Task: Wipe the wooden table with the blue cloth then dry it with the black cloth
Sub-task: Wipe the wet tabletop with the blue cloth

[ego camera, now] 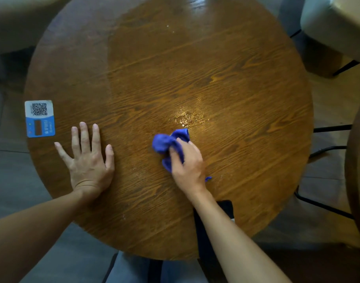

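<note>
Two hands on table point(175, 68): right hand point(187, 164) clutches bunched blue cloth point(167, 142), lump running near-to-far; left hand point(89, 160) flat, fingers spread, empty.

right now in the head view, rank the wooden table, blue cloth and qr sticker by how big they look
1. wooden table, by far the largest.
2. blue cloth and QR sticker look about alike; the cloth is bunched and partly hidden under the right hand, so I won't rank them.

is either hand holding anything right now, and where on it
The right hand grips the blue cloth bunched up, around its near end, pressing it on the wooden table. The left hand lies flat on the table, holding nothing.
</note>
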